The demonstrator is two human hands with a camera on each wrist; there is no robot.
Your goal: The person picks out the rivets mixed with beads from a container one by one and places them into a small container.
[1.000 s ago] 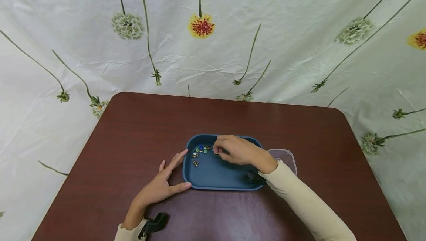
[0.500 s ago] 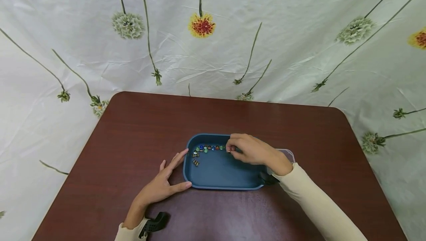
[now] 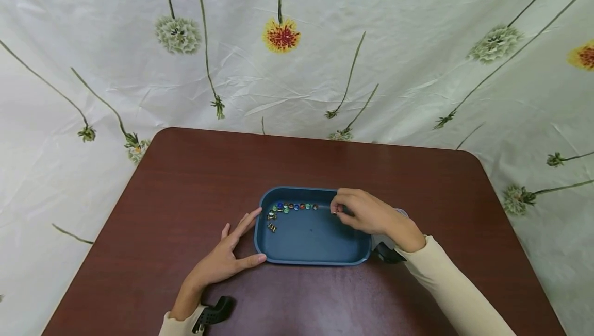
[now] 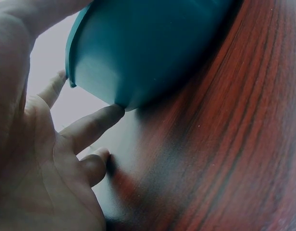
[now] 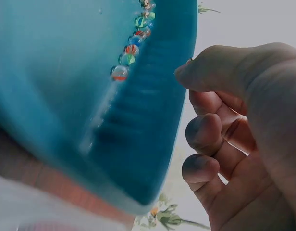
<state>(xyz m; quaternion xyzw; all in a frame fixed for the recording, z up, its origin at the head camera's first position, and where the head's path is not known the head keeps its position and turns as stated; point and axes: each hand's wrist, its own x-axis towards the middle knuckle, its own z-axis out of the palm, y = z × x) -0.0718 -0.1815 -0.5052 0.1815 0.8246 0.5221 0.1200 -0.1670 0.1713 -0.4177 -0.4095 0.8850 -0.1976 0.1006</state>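
A blue tray [image 3: 320,246] lies on the table. Along its far side runs a row of glass marbles [image 3: 302,206], also seen in the right wrist view as striped marbles [image 5: 130,50]. Several small gold-coloured metallic pieces [image 3: 272,228] lie at the tray's left end. My left hand [image 3: 227,258] is spread, its fingertips and thumb touching the tray's left rim. Over the tray's right end, my right hand [image 3: 366,216] has its thumb and index finger together. A small dark piece [image 3: 334,214] shows at the fingertips; mostly hidden, its kind is unclear.
A clear plastic container [image 3: 401,213] stands just right of the tray, largely hidden by the right hand and wrist. The brown wooden table [image 3: 223,171] extends around the tray. Behind it hangs a white flowered cloth [image 3: 394,57].
My right hand has moved steadily rightward along the tray, the small dark piece staying at its fingertips. More of the marble row has come into sight. My left hand has stayed on the rim.
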